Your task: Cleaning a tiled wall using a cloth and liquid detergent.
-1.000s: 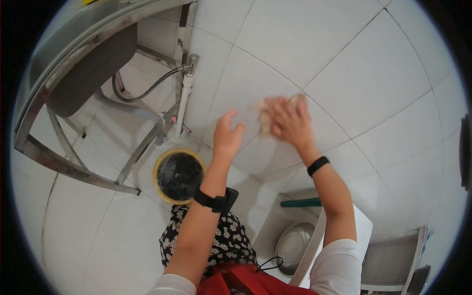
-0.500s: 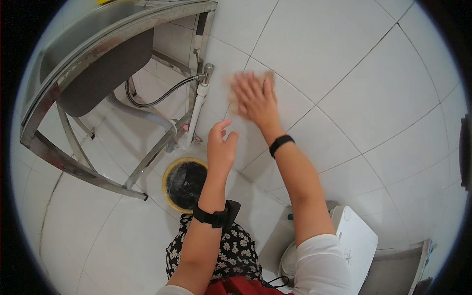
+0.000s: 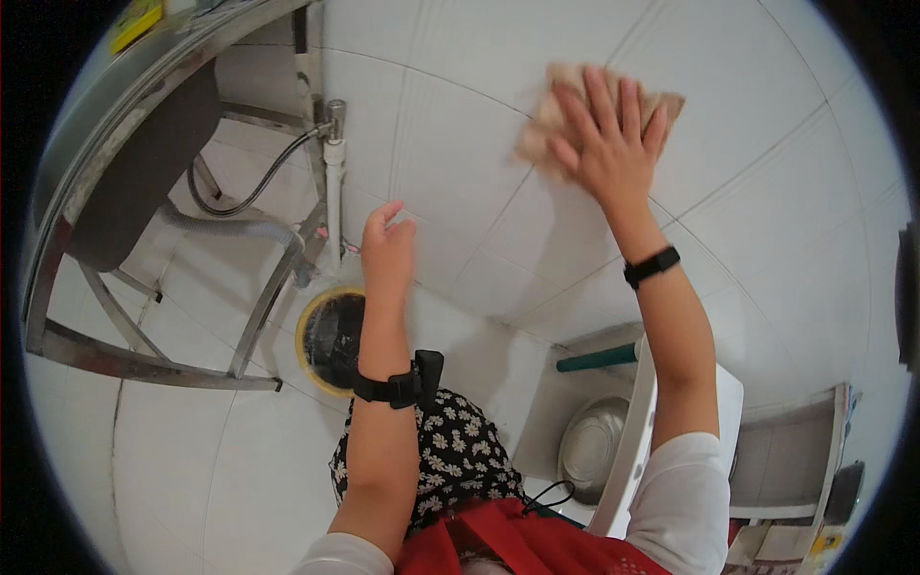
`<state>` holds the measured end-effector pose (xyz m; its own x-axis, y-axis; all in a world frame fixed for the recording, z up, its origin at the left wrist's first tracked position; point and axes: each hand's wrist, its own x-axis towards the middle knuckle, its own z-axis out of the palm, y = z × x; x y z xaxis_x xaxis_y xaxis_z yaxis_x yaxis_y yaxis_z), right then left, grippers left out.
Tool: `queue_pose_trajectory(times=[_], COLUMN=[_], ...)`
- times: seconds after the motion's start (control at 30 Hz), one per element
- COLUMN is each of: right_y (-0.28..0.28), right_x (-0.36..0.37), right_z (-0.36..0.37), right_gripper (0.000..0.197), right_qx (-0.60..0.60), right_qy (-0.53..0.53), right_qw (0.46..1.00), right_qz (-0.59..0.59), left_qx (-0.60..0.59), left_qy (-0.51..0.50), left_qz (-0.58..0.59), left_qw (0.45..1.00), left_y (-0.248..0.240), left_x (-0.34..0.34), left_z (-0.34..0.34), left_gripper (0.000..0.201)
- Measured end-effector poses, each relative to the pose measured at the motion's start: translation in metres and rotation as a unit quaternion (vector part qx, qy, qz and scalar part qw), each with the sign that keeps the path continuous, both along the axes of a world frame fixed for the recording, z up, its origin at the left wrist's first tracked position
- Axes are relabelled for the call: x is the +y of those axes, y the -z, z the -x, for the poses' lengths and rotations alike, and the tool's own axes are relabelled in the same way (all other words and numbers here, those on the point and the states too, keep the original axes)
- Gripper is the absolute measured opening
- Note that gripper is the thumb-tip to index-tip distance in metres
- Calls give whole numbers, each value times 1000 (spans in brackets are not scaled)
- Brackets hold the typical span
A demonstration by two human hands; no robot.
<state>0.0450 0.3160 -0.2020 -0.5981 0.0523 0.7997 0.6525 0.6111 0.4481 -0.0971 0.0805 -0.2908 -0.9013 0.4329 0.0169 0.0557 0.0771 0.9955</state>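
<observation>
My left hand [image 3: 388, 251] hangs free, nearer to me, thumb apart from loosely curled fingers, nothing visible in it. Ahead and to its right, my right hand [image 3: 613, 158] lies flat, fingers spread over a tan cloth [image 3: 548, 125] against the glossy white tiled wall [image 3: 460, 163]. Half a second ago hand and cloth were farther left across the tiles; the rubbing has reached another patch, and the gap between my hands is wider. The cloth looks soft and creased, blurred on its left, one corner jutting out right. Below my left hand stands a round, dark bucket with a yellow rim [image 3: 302, 350]. Farther left, a braided hose [image 3: 259, 196] meets a smooth white pipe [image 3: 333, 192] beside a scuffed metal frame [image 3: 259, 326].
</observation>
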Motion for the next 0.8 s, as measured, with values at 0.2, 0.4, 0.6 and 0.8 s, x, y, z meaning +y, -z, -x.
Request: queue_pose_trajectory(times=[0.2,0.4,0.6,0.8], right_y=[62,222,214,132], right_x=[-16,-30,-22,25], right_z=[73,43,-34,-93], right_gripper=[63,67,64,61], right_qx=[23,-290,-239,179], right_qy=[-37,-82,9,82], right_qw=[999,953,970,979], right_qz=[7,-38,47,43], left_qx=[-18,19,28,184], left_qy=[56,108,156,254], left_qz=[20,77,44,-34], left_qw=[998,991,986,949], left_y=[20,42,51,37], left_x=[13,28,32,61], left_z=[-1,-9,-10,-38], left_gripper=[44,49,63,66])
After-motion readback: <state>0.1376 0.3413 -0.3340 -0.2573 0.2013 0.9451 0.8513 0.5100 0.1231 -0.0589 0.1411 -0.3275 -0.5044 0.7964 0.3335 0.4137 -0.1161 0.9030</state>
